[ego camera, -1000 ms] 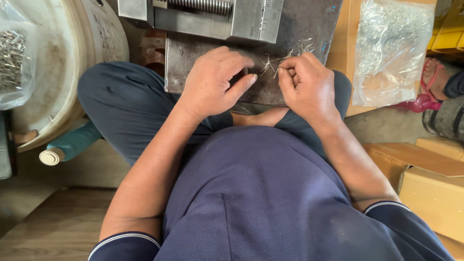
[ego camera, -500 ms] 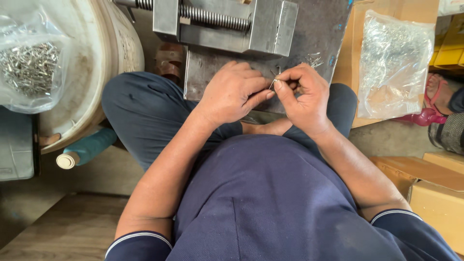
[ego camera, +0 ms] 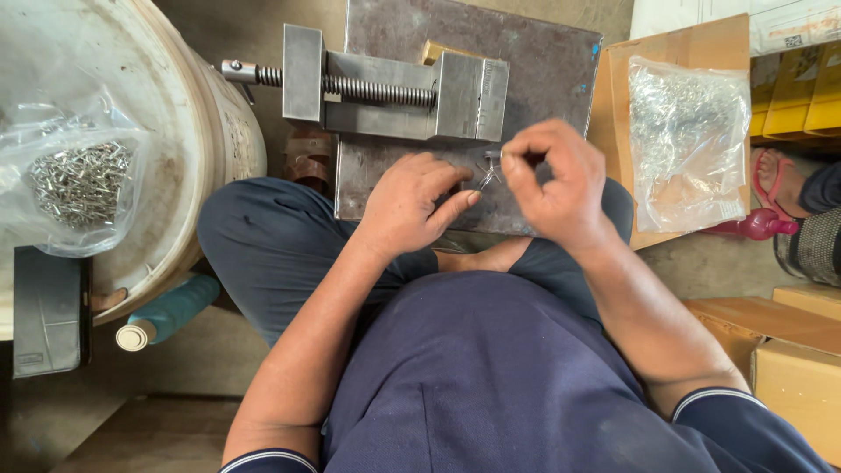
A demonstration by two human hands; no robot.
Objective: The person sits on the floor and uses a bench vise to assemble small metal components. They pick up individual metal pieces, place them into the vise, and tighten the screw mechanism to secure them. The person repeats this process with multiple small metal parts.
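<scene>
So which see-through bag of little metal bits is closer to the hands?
The clear bag lying on the cardboard box, just beside the right hand. The other bag sits farther off, on the white drum.

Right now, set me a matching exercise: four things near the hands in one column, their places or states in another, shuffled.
Things:
1. vise
2. bag of wire bits
3. wire piece
4. bag of pins

Places:
A. on the white drum
B. pinched between both hands
C. on the steel plate, above the hands
D. on cardboard, at the right

Pairs: 1-C, 2-D, 3-B, 4-A
</scene>
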